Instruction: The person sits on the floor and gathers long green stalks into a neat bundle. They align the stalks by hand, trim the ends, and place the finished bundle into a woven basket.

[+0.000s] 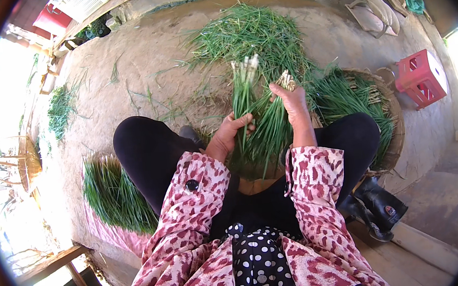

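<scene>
My left hand (pixel 232 131) grips a small bunch of green chives (pixel 242 96), its pale root ends pointing up and slightly blurred. Just to the right, my right hand (pixel 291 97) is closed around a second bunch of chives (pixel 272 124). Its whitish ends (pixel 286 80) stick out above my fingers, and the long leaves hang down between my knees. The two bunches overlap below my hands. Beyond them, a loose heap of green leaves (pixel 249 33) lies on the floor. A round woven basket (pixel 395 120) by my right knee holds more chives (pixel 344 94).
Left of my knee, neatly stacked chives (pixel 114 195) lie on a pink cloth (pixel 100 225). A red plastic stool (pixel 420 79) stands beyond the basket. Black rubber boots (pixel 378 207) sit by my right thigh. Leaf scraps (pixel 60 111) lie at the far left.
</scene>
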Motion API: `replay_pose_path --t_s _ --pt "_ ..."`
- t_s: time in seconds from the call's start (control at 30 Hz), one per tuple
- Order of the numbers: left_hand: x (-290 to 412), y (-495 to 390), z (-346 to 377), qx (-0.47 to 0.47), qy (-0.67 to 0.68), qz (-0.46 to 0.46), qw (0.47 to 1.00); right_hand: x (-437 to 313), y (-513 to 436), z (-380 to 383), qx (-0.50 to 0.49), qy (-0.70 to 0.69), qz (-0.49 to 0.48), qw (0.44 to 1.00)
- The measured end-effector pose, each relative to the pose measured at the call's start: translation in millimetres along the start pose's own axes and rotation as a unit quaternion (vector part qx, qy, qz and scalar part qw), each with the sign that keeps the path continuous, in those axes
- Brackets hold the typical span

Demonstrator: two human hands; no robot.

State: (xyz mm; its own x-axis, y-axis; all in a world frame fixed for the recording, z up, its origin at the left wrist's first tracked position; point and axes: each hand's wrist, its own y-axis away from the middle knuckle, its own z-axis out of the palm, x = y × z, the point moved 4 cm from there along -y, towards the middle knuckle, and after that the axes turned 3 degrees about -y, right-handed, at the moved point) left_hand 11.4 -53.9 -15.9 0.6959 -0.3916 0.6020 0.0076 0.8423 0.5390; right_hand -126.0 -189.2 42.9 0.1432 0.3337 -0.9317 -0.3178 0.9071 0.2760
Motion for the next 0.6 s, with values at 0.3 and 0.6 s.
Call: replay_pose_path --t_s 0.3,0.6 --pt "15 0 -8 0.009 0.088 0.054 0.995 -4 -9 -44 0.160 0.083 -0.005 0.984" --pt "15 -7 -18 0.056 -0.086 0.094 0.990 -21 -14 -55 0.136 0.044 -0.130 0.981"
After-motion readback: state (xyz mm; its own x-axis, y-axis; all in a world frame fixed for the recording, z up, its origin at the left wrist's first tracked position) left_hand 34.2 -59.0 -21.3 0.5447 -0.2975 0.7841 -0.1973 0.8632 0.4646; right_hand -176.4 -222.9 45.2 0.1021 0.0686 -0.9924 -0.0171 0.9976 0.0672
